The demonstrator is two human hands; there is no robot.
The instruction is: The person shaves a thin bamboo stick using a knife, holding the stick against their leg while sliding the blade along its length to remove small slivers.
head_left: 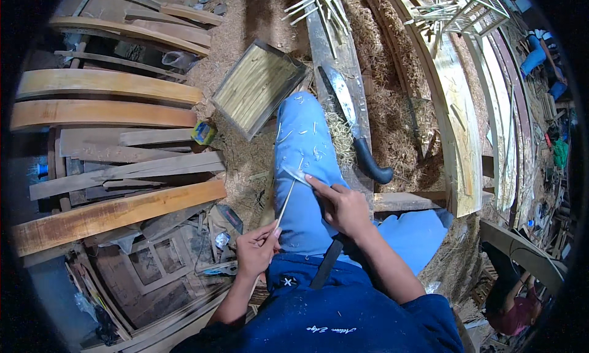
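Note:
My left hand (256, 250) pinches a thin pale wooden stick (284, 207), which slants up over my jeans-covered thigh. My right hand (345, 211) is closed round a small knife, its blade (297, 176) lying across the upper part of the stick. A dark long piece (327, 264), perhaps the knife's handle, runs from below my right hand toward my waist. Curled shavings (319, 152) lie scattered on my knee. Beside the knee, a big machete (341, 95) with a curved black handle rests on a plank (362, 126).
A wood-bottomed tray (257, 86) leans by my knee, filled or lined with pale sticks or slats. More sticks (331, 12) lie at the plank's far end. Curved boards (110, 86) stack at left; long beams (457, 120) stand at right. Two other people (518, 304) are at the right edge.

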